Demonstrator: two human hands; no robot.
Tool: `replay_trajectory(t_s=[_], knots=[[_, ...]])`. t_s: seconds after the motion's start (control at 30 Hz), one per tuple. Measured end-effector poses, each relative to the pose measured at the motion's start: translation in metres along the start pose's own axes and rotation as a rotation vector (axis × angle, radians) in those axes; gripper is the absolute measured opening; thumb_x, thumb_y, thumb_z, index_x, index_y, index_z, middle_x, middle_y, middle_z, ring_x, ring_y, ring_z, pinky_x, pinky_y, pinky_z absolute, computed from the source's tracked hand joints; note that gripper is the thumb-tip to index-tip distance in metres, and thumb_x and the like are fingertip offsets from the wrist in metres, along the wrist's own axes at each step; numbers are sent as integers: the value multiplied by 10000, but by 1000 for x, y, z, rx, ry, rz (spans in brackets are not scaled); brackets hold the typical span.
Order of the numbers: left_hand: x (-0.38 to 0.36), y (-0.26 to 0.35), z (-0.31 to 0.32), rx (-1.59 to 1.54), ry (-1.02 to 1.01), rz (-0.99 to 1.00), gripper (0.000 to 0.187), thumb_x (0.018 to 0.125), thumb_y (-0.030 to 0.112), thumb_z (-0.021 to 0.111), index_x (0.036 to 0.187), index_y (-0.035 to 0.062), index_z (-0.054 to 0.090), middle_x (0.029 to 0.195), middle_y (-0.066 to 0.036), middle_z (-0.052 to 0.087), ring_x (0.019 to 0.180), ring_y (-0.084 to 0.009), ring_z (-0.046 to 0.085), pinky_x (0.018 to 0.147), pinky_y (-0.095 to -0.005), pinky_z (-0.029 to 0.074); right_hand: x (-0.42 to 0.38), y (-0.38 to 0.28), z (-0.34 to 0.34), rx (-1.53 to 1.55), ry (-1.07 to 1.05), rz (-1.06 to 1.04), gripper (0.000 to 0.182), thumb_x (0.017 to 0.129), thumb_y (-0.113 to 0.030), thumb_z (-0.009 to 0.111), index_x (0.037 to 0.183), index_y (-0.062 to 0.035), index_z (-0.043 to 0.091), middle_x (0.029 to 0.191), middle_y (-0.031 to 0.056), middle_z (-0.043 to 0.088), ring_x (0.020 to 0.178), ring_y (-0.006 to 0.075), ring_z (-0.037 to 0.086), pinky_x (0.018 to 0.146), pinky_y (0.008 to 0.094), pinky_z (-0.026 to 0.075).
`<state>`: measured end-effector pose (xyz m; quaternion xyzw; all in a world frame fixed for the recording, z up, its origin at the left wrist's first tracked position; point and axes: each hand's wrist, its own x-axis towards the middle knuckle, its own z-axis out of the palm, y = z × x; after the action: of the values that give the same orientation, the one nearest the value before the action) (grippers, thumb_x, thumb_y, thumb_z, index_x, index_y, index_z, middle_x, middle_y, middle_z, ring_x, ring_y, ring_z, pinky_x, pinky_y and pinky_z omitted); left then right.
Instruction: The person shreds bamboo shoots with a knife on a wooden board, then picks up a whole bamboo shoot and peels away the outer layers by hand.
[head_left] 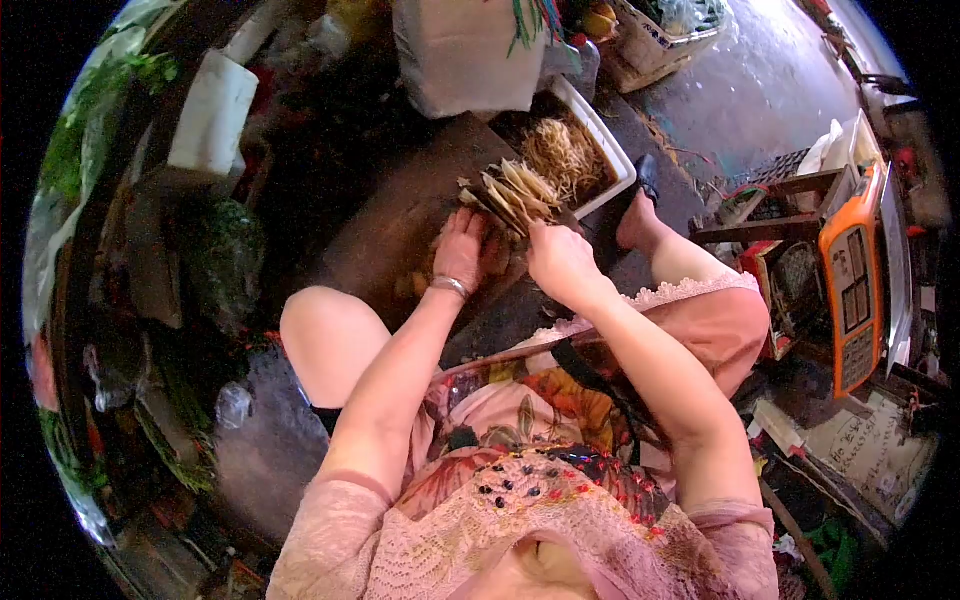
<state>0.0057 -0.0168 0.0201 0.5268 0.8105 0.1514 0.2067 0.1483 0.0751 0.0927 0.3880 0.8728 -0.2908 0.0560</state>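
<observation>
A dark brown board (pixel 400 205) lies in front of my knees. Over its right part, my left hand (pixel 462 250) rests palm down with its fingers stretched forward, beside a pile of pale, flat strips (pixel 520 192). My right hand (pixel 562 262) is closed at the near end of the strips; what its fingers grip is hidden from view. Just beyond the strips, a white-rimmed tray (pixel 618 158) holds a heap of thin, pale shreds (pixel 565 160) and dark liquid.
A white foam box (pixel 470 60) stands beyond the board. Another white container (pixel 213 112) is at the upper left, above bagged greens (pixel 232 255). To the right are a wooden stool (pixel 770 215) and an orange scale (pixel 852 290).
</observation>
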Motion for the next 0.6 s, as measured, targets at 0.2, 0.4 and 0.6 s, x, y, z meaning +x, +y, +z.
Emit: replay_trajectory(t_s=[0.2,0.4,0.6], knots=[[1,-10,14,64,203,98,406,747,159,601,1114,15,505,1223,-194,458,1148,-364,416,966,-414,362,-20,4,-8,-40,-119,-13,169,782,-67,438,864,33,547,765,267,591,795,421,584,701,491,458],[3,-9,16,90,188,81,410,754,158,588,1126,11,501,1210,-196,465,1143,-366,420,969,-417,357,-8,2,2,0,-65,-30,176,767,-49,430,868,25,554,764,261,591,780,426,580,697,492,456],[-1,-2,6,98,147,81,402,763,165,581,1119,7,482,1198,-196,453,1127,-362,418,957,-415,361,21,-19,7,-23,-138,11,177,787,-67,465,899,5,582,919,215,616,902,379,593,770,443,485]])
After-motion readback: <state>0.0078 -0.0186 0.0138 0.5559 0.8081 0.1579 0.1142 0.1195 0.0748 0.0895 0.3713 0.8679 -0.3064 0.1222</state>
